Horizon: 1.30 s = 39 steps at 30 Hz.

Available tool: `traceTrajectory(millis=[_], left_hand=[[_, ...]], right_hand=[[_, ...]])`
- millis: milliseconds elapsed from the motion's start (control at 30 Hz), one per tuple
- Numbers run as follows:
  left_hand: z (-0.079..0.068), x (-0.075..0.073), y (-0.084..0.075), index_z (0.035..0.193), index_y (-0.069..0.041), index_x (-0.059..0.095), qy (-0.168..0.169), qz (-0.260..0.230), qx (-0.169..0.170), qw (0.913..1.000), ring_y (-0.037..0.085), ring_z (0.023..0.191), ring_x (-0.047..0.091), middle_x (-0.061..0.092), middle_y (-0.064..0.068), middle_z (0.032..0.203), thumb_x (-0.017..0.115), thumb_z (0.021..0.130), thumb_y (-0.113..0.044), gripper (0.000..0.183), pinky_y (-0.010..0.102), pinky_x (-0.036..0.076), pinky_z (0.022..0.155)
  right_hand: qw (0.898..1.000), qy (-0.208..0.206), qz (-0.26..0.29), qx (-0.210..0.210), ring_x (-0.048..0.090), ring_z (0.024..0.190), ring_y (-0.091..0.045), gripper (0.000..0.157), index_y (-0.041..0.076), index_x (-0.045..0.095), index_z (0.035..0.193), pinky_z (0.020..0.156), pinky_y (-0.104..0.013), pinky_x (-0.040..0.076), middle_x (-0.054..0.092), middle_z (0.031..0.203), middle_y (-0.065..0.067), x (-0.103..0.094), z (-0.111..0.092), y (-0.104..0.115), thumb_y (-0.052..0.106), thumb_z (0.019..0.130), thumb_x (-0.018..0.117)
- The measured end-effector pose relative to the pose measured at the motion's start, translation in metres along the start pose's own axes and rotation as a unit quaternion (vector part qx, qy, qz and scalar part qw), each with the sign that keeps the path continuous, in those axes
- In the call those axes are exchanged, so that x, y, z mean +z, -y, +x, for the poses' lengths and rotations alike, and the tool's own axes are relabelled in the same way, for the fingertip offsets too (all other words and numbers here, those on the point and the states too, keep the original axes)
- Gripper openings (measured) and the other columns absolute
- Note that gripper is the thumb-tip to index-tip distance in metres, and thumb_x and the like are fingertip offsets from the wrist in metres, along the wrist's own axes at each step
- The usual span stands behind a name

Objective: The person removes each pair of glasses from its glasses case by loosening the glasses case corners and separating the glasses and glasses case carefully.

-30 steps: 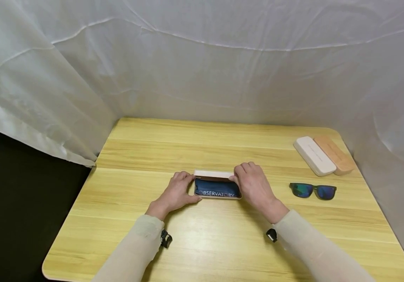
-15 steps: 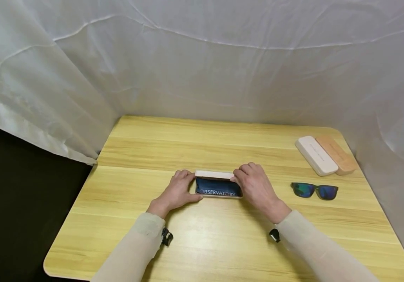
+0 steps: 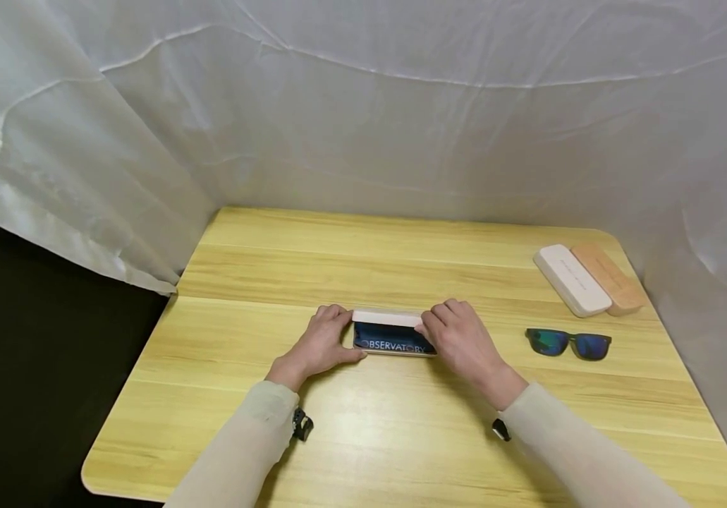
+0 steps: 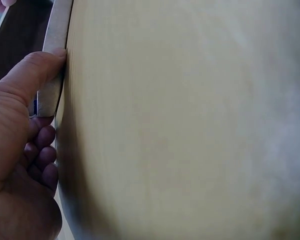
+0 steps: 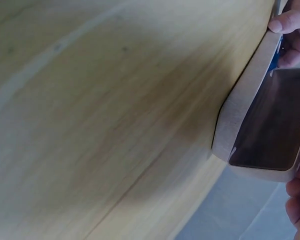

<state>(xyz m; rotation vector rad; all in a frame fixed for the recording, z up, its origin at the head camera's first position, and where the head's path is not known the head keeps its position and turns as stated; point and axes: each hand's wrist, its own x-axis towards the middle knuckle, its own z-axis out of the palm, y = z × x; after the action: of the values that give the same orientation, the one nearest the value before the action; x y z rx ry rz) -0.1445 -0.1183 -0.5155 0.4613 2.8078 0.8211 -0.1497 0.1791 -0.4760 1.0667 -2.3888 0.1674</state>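
Left hand (image 3: 317, 344): thumb and fingers clamped round the left end of the open case (image 5: 235, 127).
Right hand (image 3: 467, 346): pinching the lid (image 3: 387, 318) at the case's right end.
Open case: on the table (image 3: 363, 423), between both hands, lid partly raised.
Dark blue cloth (image 3: 391, 334) (lettered OBSERVATORY): inside the open case.
Sunglasses (image 3: 568, 343): right of the open case.
White case (image 3: 571, 280), orange case (image 3: 611, 279): side by side, beyond it to the right.
Curtain (image 3: 401, 127): behind the open case.

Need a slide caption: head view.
Left hand and right hand grip a part-open case, blue lettered fabric inside; sunglasses lie nearby.
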Motion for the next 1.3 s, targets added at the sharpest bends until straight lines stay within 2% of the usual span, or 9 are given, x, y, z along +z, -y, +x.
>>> traceTrajectory(millis=[167, 300, 567, 933, 1133, 1300], left_hand=[[0.0, -0.001, -0.002, 0.154, -0.001, 0.051, 0.002, -0.001, -0.001, 1.0, 0.03, 0.134, 0.047, 0.057, 0.011, 0.139, 0.087, 0.085, -0.048, 0.091, 0.046, 0.039, 0.119], [0.001, 0.0, -0.002, 0.155, -0.001, 0.05, 0.003, -0.004, -0.001, 1.0, 0.03, 0.135, 0.046, 0.057, 0.011, 0.14, 0.087, 0.085, -0.048, 0.092, 0.046, 0.039, 0.119], [0.001, 0.0, -0.001, 0.154, -0.002, 0.052, 0.0, -0.007, 0.0, 1.0, 0.029, 0.132, 0.047, 0.059, 0.009, 0.137, 0.088, 0.084, -0.048, 0.091, 0.045, 0.04, 0.117], [0.002, -0.005, 0.002, 0.154, -0.001, 0.052, 0.006, -0.01, 0.0, 0.9999, 0.03, 0.135, 0.047, 0.058, 0.01, 0.138, 0.089, 0.083, -0.047, 0.092, 0.047, 0.038, 0.12], [0.002, -0.005, 0.002, 0.154, 0.0, 0.051, 0.014, -0.009, -0.002, 0.9999, 0.032, 0.136, 0.046, 0.057, 0.012, 0.141, 0.088, 0.086, -0.046, 0.09, 0.047, 0.039, 0.119], [0.002, -0.004, 0.002, 0.155, -0.001, 0.05, 0.014, -0.012, -0.008, 0.9998, 0.031, 0.137, 0.046, 0.056, 0.011, 0.142, 0.088, 0.086, -0.046, 0.091, 0.047, 0.039, 0.119]], right_hand=[[1.0, -0.008, -0.019, -0.021, 0.062, 0.081, -0.027, 0.03, 0.003, 0.072, 0.09, 0.07, -0.037, 0.053, 0.072, 0.087, -0.009, 0.002, -0.003, -0.001, 0.028, 0.104, 0.065], [0.999, -0.026, -0.022, -0.037, 0.062, 0.078, -0.027, 0.027, 0.002, 0.072, 0.087, 0.067, -0.037, 0.052, 0.072, 0.084, -0.009, 0.004, -0.005, -0.002, 0.026, 0.1, 0.07], [0.999, -0.025, -0.017, -0.039, 0.06, 0.075, -0.025, 0.024, 0.004, 0.071, 0.083, 0.065, -0.036, 0.051, 0.071, 0.08, -0.008, 0.005, -0.006, 0.001, 0.023, 0.096, 0.074], [0.999, 0.002, 0.043, -0.005, 0.063, 0.081, -0.025, 0.019, 0.007, 0.075, 0.09, 0.075, -0.038, 0.054, 0.075, 0.088, -0.006, 0.005, -0.008, 0.007, 0.024, 0.094, 0.081], [0.999, 0.023, 0.037, 0.007, 0.063, 0.081, -0.023, 0.018, 0.008, 0.074, 0.088, 0.075, -0.036, 0.054, 0.074, 0.088, -0.005, 0.01, -0.009, 0.007, 0.023, 0.091, 0.085], [0.999, 0.033, 0.032, 0.012, 0.062, 0.081, -0.024, 0.022, 0.01, 0.073, 0.087, 0.073, -0.036, 0.053, 0.073, 0.088, -0.004, 0.012, -0.007, 0.008, 0.029, 0.094, 0.082]])
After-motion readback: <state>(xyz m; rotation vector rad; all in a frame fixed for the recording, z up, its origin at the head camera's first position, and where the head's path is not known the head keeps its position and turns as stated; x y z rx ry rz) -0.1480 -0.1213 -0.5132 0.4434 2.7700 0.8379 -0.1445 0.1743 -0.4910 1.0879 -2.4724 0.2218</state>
